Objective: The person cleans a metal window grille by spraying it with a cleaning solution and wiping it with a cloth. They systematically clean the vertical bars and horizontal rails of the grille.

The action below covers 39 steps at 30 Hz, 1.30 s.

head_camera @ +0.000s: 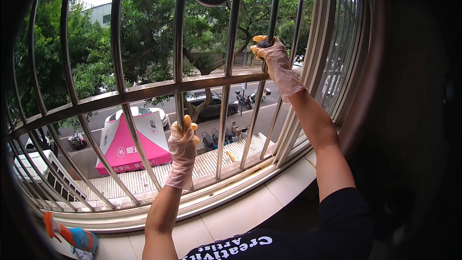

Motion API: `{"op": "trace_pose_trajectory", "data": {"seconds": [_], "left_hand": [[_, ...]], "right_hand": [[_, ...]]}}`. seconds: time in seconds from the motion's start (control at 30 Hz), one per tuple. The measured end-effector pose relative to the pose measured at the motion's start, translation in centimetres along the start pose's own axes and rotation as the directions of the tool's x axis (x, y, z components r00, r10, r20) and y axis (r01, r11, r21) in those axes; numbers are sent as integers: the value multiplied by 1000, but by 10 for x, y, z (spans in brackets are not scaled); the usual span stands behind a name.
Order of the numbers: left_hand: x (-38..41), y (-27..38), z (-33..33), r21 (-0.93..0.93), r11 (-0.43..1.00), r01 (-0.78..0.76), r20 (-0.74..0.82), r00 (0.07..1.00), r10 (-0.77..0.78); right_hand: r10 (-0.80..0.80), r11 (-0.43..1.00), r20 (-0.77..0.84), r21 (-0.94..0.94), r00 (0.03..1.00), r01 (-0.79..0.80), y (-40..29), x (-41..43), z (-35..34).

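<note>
Both my hands wear thin translucent gloves with yellow-orange fingers showing. My left hand (pixel 181 155) is closed around a vertical metal window bar (pixel 178 25), below the horizontal crossrail (pixel 151 92). Higher up and to the right, my right hand (pixel 277 57) presses a dark wad (pixel 264 44), apparently a steel wool scourer, against another vertical bar (pixel 275 3). It sits just above the crossrail, with the fingers wrapped around wad and bar. The part of each bar inside a hand is hidden.
A blue and orange spray bottle (pixel 81 238) lies at lower left on the tiled sill (pixel 231 211), beside a whitish cloth (pixel 83 254). Sliding window frames (pixel 321 43) stand at right. Beyond the bars are a corrugated roof (pixel 119 187), a pink-and-white canopy (pixel 131 144) and parked vehicles.
</note>
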<state>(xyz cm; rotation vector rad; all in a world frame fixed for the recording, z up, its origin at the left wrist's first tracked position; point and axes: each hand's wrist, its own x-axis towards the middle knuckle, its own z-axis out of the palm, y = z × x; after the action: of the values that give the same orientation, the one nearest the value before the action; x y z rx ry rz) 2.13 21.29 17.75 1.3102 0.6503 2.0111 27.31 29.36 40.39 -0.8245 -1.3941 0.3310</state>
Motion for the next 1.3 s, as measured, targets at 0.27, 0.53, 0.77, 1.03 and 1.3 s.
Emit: {"op": "trace_pose_trajectory", "data": {"seconds": [0.27,0.53,0.77,1.03,1.3], "left_hand": [[0,5,1,-15,1000,-4,-13,1000,4],[-2,7,-5,73,997,-12,-34,999,15],[-4,8,-1,151,988,25,8,1000,-26],[0,1,-8,-25,999,44,1,999,-44],[9,-12,7,-40,998,49,66,997,-46]], "right_hand": [[-406,904,46,-123,913,408,-82,149,-15],[-733,575,48,-488,678,656,-186,206,-7],[-306,907,46,319,951,276,-178,188,-4],[-190,981,130,73,973,181,-61,100,-4],[183,982,111,28,977,-187,60,32,-46]]}}
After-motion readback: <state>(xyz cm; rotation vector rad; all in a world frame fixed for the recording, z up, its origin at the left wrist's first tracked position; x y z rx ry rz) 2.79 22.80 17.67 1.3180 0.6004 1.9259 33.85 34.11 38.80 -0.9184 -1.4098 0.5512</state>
